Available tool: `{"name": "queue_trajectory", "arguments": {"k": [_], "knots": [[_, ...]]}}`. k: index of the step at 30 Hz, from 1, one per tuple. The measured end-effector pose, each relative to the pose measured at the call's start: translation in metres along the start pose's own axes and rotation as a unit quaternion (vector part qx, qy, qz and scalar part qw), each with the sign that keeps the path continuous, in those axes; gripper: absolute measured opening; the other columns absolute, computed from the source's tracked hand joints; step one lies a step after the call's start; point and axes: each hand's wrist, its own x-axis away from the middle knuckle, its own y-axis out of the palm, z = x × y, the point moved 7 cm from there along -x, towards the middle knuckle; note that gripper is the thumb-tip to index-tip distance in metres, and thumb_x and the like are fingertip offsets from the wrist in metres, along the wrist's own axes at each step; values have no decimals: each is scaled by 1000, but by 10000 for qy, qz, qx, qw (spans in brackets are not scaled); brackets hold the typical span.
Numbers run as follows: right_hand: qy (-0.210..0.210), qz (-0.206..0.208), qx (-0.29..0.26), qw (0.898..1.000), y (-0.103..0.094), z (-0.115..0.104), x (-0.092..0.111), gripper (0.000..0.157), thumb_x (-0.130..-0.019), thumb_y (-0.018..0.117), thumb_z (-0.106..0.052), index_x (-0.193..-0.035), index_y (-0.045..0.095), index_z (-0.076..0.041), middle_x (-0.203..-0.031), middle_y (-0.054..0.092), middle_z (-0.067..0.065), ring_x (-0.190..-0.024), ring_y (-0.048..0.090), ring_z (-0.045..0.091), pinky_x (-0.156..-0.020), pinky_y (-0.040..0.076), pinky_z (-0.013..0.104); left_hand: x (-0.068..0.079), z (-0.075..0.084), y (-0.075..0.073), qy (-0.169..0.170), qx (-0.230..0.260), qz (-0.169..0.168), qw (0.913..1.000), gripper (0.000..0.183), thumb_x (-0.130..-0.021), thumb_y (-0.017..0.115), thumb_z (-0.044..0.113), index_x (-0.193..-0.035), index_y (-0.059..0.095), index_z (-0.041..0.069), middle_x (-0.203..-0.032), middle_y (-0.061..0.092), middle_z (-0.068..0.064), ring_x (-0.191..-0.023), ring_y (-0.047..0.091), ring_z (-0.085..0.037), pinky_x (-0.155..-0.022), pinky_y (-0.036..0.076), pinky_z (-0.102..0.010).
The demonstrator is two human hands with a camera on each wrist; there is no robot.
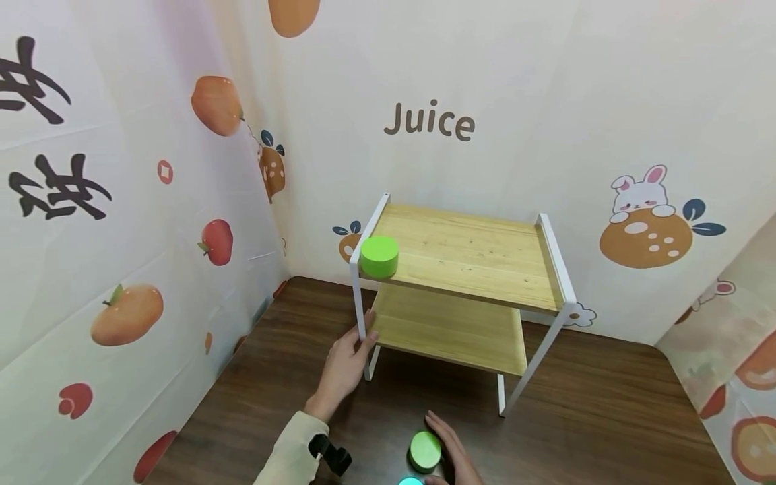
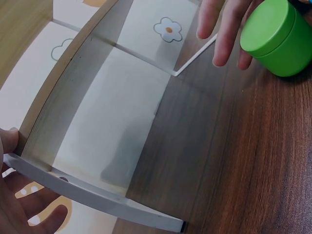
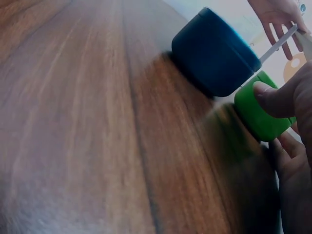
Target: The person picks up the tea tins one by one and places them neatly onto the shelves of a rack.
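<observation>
At the lower edge of the head view, a blue round container (image 1: 411, 481) stands on the brown wooden table (image 1: 606, 417), cut by the frame so that only a piece of its top is seen. Just beyond it is a green lidded container (image 1: 426, 450), also on the table, and the right hand (image 1: 457, 455) is around its side with fingers almost straight; it does not grip, and whether the thumb or any fingertip touches the green side, one cannot tell. Further away, the left hand (image 1: 343, 360) grasps the white front leg (image 1: 359, 306) of the two-tier wooden shelf (image 1: 467, 252), near the corner of the lower board (image 1: 448, 327). On the upper board, at the left front corner, sits a second green container (image 1: 379, 257). From this, the work appears to be only partly done: one container is placed on the shelf, while the green one and the blue one are left on the table. The left fingertips are partly hidden behind the leg in the head view, and the right wrist view is dark and blurred around its hand. Behind everything hangs a printed cloth (image 1: 545, 121) with the word "Juice".
</observation>
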Motion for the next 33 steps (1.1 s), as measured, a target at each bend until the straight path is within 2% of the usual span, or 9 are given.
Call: {"name": "queue_trajectory", "arguments": {"k": [2, 6, 9, 13, 18, 21, 25, 30, 33], "knots": [[109, 5, -68, 9999, 1, 1, 1, 88, -75, 81, -6, -147, 32, 6, -146, 34, 32, -143, 27, 6, -107, 29, 19, 0, -1, 1, 3, -25, 12, 10000, 49, -99, 48, 48, -145, 45, 31, -149, 43, 10, -133, 45, -16, -104, 41, -47], [633, -40, -94, 9979, 3, 1, 1, 83, -80, 77, -6, -149, 32, 0, -152, 33, 21, -141, 26, 1, -103, 35, 22, 1, 0, 1, 85, -19, 18, 10000, 49, -99, 48, 47, -146, 45, 31, -150, 43, 9, -130, 49, -18, -101, 44, -49], [933, -80, -109, 9955, 4, 2, 1, 80, -83, 75, -7, -150, 32, -2, -153, 33, 20, -139, 26, -2, -101, 38, 22, 2, 1, 1, 157, -20, -7, 9999, 49, -100, 49, 46, -146, 44, 30, -151, 42, 8, -128, 52, -20, -99, 44, -50], [959, -41, 58, 9954, 3, 1, -1, 80, -82, 76, -8, -149, 34, -1, -150, 35, 25, -139, 26, -4, -100, 40, 25, 2, 2, 1, 194, -40, -21, 9998, 49, -100, 50, 45, -146, 45, 30, -152, 41, 8, -127, 53, -20, -101, 43, -50], [758, 68, 247, 9968, 3, 2, -3, 79, -80, 78, -10, -147, 37, 1, -148, 37, 27, -139, 27, -3, -99, 41, 26, 1, 1, 0, 127, 31, -31, 9999, 49, -99, 50, 45, -146, 45, 30, -151, 42, 7, -129, 50, -19, -100, 44, -50], [967, 119, 237, 9950, 4, 4, -3, 78, -81, 78, -13, -146, 39, 0, -149, 38, 24, -138, 30, -1, -100, 40, 26, 1, 0, 0, 68, 27, -29, 10000, 50, -99, 49, 47, -146, 45, 30, -148, 44, 11, -128, 51, -19, -100, 44, -49], [1500, 71, 211, 9884, 5, 6, 0, 77, -84, 77, -20, -148, 38, -7, -152, 38, 15, -136, 34, -1, -99, 42, 28, 0, -2, -1, 57, 14, -9, 10000, 50, -99, 49, 48, -146, 45, 31, -148, 43, 15, -128, 52, -19, -100, 44, -49], [1452, -45, 318, 9889, 7, 5, 1, 76, -86, 74, -25, -150, 35, -10, -151, 39, 13, -136, 32, -4, -99, 43, 27, 1, -1, 0, 93, 80, -8, 9999, 50, -99, 50, 46, -146, 44, 32, -151, 40, 14, -125, 54, -19, -98, 45, -48], [1356, -77, 366, 9901, 7, 5, 2, 77, -86, 74, -25, -150, 35, -10, -147, 45, 12, -133, 39, 0, -97, 44, 26, 1, 0, 0, 131, 83, 19, 9999, 49, -99, 50, 46, -145, 46, 31, -151, 41, 12, -125, 55, -19, -95, 46, -47]]}}
